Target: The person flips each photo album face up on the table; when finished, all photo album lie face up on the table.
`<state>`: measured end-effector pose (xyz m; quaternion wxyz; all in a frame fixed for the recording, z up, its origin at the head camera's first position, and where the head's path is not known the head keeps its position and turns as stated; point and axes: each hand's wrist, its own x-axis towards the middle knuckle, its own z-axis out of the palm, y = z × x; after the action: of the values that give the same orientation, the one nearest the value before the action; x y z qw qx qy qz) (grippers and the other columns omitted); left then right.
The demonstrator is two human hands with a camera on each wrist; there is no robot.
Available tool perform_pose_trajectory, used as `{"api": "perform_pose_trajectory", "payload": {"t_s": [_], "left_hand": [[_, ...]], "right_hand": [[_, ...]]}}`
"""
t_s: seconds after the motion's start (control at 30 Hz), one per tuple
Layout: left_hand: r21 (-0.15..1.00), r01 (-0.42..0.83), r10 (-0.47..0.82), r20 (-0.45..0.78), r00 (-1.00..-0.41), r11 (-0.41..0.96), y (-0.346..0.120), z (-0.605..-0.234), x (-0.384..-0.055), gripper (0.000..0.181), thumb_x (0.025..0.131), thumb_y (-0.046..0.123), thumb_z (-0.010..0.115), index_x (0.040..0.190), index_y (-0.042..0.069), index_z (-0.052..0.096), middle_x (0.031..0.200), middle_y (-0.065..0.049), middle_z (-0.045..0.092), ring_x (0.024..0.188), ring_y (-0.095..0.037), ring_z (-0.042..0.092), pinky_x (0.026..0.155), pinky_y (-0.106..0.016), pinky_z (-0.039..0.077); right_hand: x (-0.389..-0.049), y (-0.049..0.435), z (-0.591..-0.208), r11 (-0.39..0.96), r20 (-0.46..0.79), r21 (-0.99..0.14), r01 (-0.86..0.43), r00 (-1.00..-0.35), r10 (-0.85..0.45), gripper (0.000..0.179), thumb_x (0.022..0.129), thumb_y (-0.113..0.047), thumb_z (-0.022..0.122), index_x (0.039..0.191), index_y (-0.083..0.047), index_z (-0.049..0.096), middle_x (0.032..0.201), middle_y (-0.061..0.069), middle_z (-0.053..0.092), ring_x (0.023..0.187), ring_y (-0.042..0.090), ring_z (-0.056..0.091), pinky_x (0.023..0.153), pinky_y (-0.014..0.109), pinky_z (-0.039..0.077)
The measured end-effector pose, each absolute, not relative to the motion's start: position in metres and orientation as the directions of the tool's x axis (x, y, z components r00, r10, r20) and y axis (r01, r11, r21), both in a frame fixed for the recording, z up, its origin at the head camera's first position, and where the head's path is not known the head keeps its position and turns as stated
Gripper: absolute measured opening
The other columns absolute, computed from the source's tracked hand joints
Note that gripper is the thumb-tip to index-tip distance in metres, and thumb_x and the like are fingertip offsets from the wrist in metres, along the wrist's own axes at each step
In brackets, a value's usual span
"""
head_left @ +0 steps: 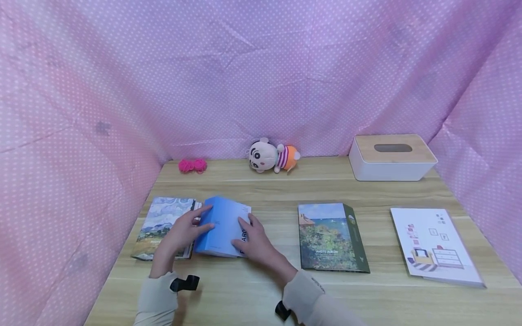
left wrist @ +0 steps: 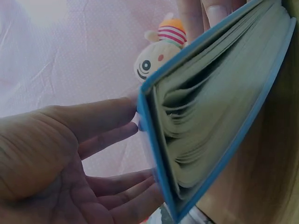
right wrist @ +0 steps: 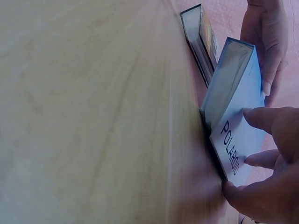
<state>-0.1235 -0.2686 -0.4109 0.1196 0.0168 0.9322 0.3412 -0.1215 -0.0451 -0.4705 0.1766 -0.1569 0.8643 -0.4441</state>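
Note:
A thick blue photo album point(head_left: 223, 235) with "POLAROID" lettering lies tilted on the table. My left hand point(head_left: 181, 233) is on its left, with extended fingertips touching the blue spine point(left wrist: 152, 135). From the other side, my right hand point(head_left: 258, 244) rests spread fingertips on the lettered cover point(right wrist: 236, 140), one digit down at the lower edge near the tabletop. White page edges point(left wrist: 210, 102) show between the covers in the left wrist view. Just left of it lies a photo album with a painted landscape cover point(head_left: 161, 217), partly hidden behind my left hand.
A garden-picture photo album point(head_left: 328, 235) and a white album with furniture drawings point(head_left: 434, 244) lie to the right. Along the back are pink yarn point(head_left: 193, 166), a plush toy point(head_left: 271, 156) and a wood-topped tissue box point(head_left: 391, 163). A pink dotted curtain point(head_left: 261, 77) surrounds the table.

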Motion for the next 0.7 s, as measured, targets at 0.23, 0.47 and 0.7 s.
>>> {"api": "perform_pose_trajectory", "payload": {"t_s": [0.23, 0.47, 0.7], "left_hand": [[0.649, -0.112, 0.09, -0.27, -0.959, 0.752, -0.268, -0.421, -0.126, 0.061, 0.093, 0.034, 0.062, 0.148, 0.019, 0.039, 0.142, -0.024, 0.046, 0.122, -0.043, 0.051, 0.093, -0.054, 0.049], [0.667, -0.158, 0.068, -0.3, -0.951, 0.728, -0.265, -0.429, -0.128, 0.06, 0.094, 0.033, 0.061, 0.148, 0.022, 0.037, 0.144, -0.021, 0.045, 0.127, -0.043, 0.047, 0.096, -0.055, 0.047], [0.66, -0.228, 0.019, -0.344, -0.939, 0.716, -0.263, -0.434, -0.127, 0.059, 0.094, 0.035, 0.06, 0.148, 0.025, 0.037, 0.145, -0.02, 0.044, 0.13, -0.042, 0.044, 0.098, -0.056, 0.045]], "right_hand": [[-0.12, -0.044, -0.468, 0.584, -0.188, -0.807, -0.087, -0.9, -0.394, 0.068, 0.092, -0.037, 0.062, 0.15, -0.017, 0.033, 0.161, 0.009, 0.01, 0.147, 0.032, 0.013, 0.115, 0.053, 0.025], [-0.121, -0.042, -0.466, 0.599, -0.191, -0.797, -0.082, -0.906, -0.378, 0.07, 0.091, -0.037, 0.063, 0.15, -0.016, 0.032, 0.162, 0.008, 0.006, 0.148, 0.03, 0.011, 0.115, 0.052, 0.025], [-0.122, -0.042, -0.467, 0.612, -0.183, -0.784, -0.1, -0.906, -0.383, 0.07, 0.091, -0.038, 0.063, 0.15, -0.017, 0.031, 0.162, 0.007, 0.004, 0.148, 0.029, 0.012, 0.115, 0.051, 0.026]]}}
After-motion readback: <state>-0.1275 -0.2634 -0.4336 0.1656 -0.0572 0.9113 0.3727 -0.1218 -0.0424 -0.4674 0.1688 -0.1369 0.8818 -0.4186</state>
